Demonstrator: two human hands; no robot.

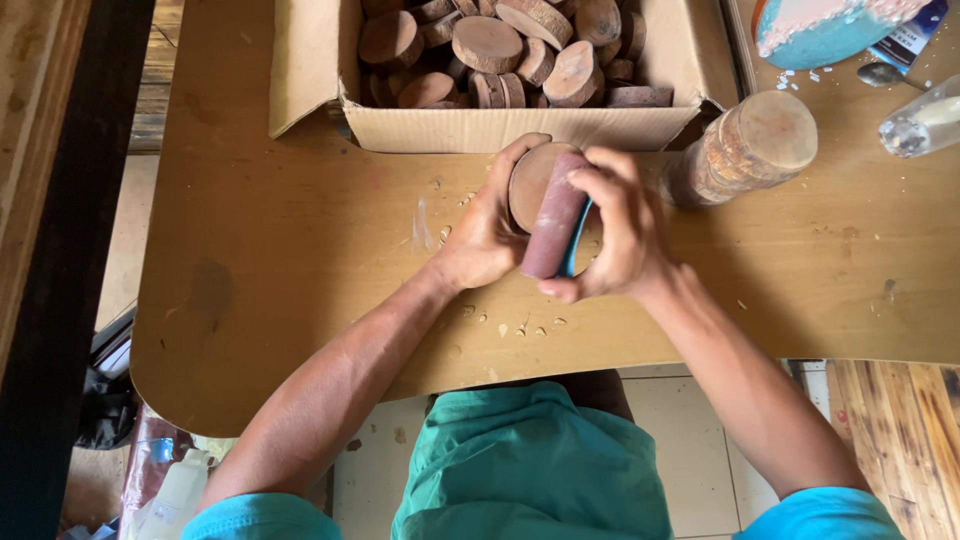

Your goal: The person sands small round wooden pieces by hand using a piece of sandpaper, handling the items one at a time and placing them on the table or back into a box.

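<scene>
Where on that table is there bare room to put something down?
The widest bare patch of the table lies left of the left hand, below the cardboard box. Another lies below the stack of wooden discs. The top right corner is crowded.

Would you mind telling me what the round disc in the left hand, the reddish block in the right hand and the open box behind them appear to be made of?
The disc looks like raw wood with a matte, unvarnished cut face. The reddish block seems wrapped in sandpaper, judging by its dull, grainy surface, over a blue core. The box is plain brown cardboard, with folded flaps.
</scene>
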